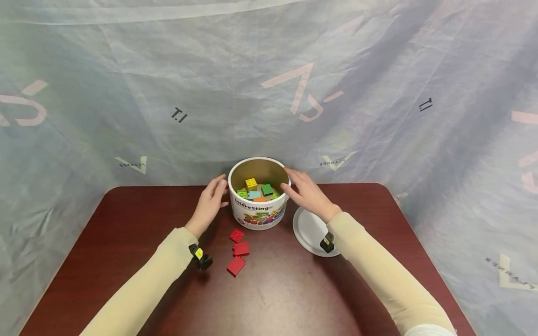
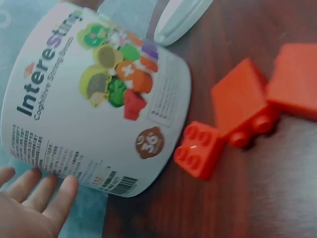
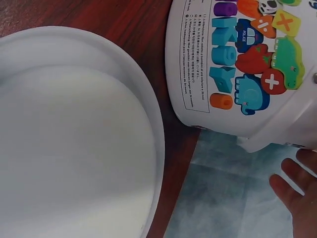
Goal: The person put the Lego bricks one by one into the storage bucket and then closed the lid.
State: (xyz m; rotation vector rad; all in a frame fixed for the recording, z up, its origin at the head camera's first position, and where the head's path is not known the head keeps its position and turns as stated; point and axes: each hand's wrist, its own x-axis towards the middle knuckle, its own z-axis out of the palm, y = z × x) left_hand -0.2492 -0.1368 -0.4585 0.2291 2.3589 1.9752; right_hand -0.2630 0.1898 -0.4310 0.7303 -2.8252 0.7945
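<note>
Head view: your left hand [image 1: 208,204] and right hand [image 1: 310,193] flank a round white plastic bucket [image 1: 259,205] holding multicoloured toy blocks [image 1: 251,183], probably to steady it. Fingers on both hands are slightly apart, clamped on nothing; firm contact is unclear. The bucket's axis runs vertically, mouth up, printed label [image 1: 264,216] facing you, near the dark-red table's [image 1: 138,219] far edge. 3 red plastic blocks [image 1: 241,249] lie in front.

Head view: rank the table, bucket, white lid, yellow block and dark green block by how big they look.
1. Table
2. Bucket
3. White lid, partly hidden
4. Yellow block and dark green block: too alike to rank
</note>
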